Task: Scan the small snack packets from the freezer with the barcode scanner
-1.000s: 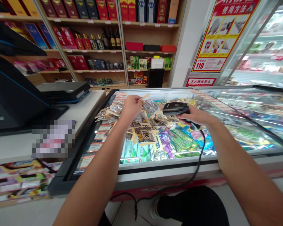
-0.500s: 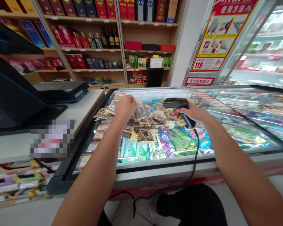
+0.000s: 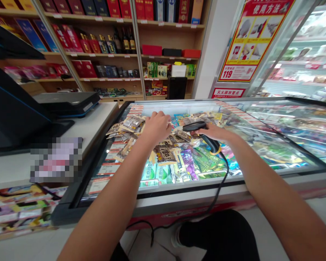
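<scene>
Over the glass-topped freezer (image 3: 195, 189), my left hand (image 3: 158, 126) is closed with its fingertips pinched together on a snack packet, mostly hidden behind the hand. My right hand (image 3: 213, 131) grips a black barcode scanner (image 3: 194, 126) by its handle, its head tilted toward the left hand. Scanner and left fingers are a short gap apart. Beneath both hands lies a spread of small brown and clear snack packets (image 3: 165, 154). One clear-fronted packet (image 3: 133, 122) rests at the pile's left. A cable (image 3: 225, 177) hangs from the scanner handle over the freezer's front edge.
On the left, a counter (image 3: 105, 112) bears a flat black device (image 3: 67, 101) and a blurred-out item (image 3: 57, 159). Colourful frozen packs (image 3: 209, 161) show through the glass. Shelves of boxes and bottles (image 3: 125, 40) stand behind; a loose cable (image 3: 152, 232) trails near my legs.
My left hand has moved right, closer to the scanner, and the packet it held up is now mostly out of sight. The scanner has shifted slightly left and down, its head tilting.
</scene>
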`<state>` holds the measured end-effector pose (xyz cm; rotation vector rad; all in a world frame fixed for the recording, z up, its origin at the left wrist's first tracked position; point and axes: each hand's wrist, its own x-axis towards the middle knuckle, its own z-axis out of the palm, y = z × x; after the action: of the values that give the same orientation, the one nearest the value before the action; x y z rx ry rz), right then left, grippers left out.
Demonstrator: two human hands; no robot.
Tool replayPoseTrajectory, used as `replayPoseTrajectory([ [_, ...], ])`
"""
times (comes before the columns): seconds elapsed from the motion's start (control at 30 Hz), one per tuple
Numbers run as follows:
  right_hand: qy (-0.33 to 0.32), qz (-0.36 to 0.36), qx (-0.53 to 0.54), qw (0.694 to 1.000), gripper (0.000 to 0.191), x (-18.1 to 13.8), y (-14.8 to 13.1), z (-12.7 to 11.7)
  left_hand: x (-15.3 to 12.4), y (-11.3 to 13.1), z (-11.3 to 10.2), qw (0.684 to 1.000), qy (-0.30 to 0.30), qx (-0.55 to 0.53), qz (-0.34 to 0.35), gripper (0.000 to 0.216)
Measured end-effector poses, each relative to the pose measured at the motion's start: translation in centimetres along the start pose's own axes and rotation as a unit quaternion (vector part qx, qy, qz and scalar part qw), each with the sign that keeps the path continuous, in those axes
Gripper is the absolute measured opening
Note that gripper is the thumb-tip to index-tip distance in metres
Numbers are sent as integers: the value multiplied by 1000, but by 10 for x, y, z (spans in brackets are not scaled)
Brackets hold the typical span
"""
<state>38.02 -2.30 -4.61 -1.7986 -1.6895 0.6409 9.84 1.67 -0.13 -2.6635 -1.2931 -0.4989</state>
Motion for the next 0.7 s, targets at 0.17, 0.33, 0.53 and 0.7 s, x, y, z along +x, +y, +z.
replayPoseTrajectory([
  [0.17,12,-7,78,997,22,2,3,1,-3,19,9,991,-65,-11,117,36],
  [0.33,12,35,131,991,24,-3,-4,4,-8,29,17,974,-109,-20,195,39],
  [0.53,-8,46,183,982,31,-6,-7,12,-13,34,19,983,-90,31,159,45],
  [0.7,-27,53,109,992,34,-4,-6,16,-15,37,14,989,-93,59,100,39],
])
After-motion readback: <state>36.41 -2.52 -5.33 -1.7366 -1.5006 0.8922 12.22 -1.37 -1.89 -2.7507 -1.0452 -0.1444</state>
